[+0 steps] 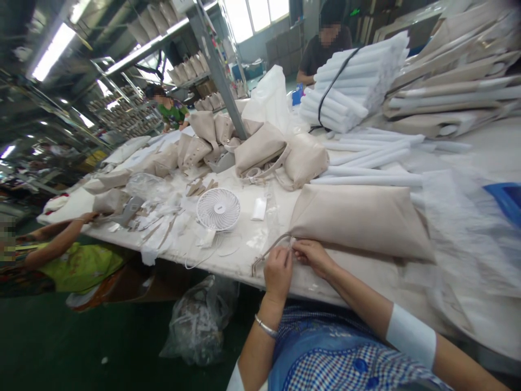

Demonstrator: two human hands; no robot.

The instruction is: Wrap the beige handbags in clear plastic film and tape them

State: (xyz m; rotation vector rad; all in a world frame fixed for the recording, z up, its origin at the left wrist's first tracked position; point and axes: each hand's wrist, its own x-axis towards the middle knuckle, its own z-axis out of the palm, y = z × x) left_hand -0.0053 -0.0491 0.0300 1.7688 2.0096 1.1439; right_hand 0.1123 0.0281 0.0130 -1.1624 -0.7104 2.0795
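A beige stuffed bag [362, 220] lies on the white worktable [480, 157] in front of me. Its thin strap [271, 250] curves off the bag's near left corner toward the table's edge. My left hand [278, 271], a silver bangle on its wrist, is closed on that strap. My right hand [311, 255] pinches the bag's corner where the strap joins, fingers pressed together. The two hands almost touch.
A small white fan [218, 209] and scraps lie left of the bag. More beige bags [260, 152], paper rolls [354, 81] and flat stacks fill the far side. Three other people work around the table. A plastic sack [201, 320] sits on the floor.
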